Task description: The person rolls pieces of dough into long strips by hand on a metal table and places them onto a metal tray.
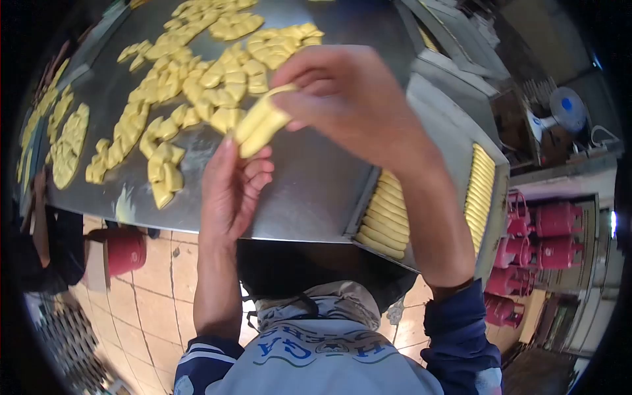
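A pale yellow strip of dough (262,126), with a crease along its length, is held up at a slant over the steel table. My right hand (342,99) pinches its upper end between thumb and fingers. At the lower left end, my left hand (230,181) grips the strip with its thumb against the edge and the other fingers curled, palm up. Just behind the hands, many cut dough pieces (217,85) lie loosely heaped on the table. Below my right forearm, a metal tray (428,115) holds rows of smooth dough rolls (385,217), partly hidden by that arm.
The steel table (296,204) ends close to my body. More dough (71,145) lies at far left, where another person's dark clothing (59,250) shows. Further trays (454,39) stand at the back right. Pink gas cylinders (553,234) and a blue-and-white fan (566,108) are at right.
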The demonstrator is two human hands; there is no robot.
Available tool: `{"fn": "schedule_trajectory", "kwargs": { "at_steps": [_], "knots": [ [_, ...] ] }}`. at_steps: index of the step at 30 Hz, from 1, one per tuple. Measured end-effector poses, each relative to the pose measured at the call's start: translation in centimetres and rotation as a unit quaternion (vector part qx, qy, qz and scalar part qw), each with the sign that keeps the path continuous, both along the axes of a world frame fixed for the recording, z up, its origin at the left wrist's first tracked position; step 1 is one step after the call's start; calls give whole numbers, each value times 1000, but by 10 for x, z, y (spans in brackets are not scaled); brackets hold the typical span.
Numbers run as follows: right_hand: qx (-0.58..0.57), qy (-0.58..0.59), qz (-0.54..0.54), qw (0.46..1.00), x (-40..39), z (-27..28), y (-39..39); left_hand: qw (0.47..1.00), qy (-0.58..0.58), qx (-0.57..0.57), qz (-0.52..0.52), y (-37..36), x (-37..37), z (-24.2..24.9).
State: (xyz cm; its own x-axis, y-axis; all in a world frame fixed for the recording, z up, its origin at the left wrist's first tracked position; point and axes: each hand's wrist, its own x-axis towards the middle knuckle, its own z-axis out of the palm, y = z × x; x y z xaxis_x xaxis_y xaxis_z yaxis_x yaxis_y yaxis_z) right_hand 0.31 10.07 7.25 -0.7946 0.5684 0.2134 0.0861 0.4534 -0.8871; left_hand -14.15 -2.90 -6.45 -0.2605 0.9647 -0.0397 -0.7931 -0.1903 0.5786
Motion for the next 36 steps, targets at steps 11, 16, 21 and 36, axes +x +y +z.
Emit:
{"fn": "schedule_trajectory", "kwargs": {
  "at_steps": [11,16,21,36],
  "knots": [
    [-109,45,-331,936,192,-27,21,876,452,34,-162,131,115,59],
    [-121,27,-381,916,230,-82,42,542,820,154,-100,184,143,36],
    [-132,-70,-368,918,246,-137,59,391,902,120,-135,190,165,18],
    [-135,-163,-337,918,248,-143,60,308,927,85,-197,190,172,22]
  ]
}}
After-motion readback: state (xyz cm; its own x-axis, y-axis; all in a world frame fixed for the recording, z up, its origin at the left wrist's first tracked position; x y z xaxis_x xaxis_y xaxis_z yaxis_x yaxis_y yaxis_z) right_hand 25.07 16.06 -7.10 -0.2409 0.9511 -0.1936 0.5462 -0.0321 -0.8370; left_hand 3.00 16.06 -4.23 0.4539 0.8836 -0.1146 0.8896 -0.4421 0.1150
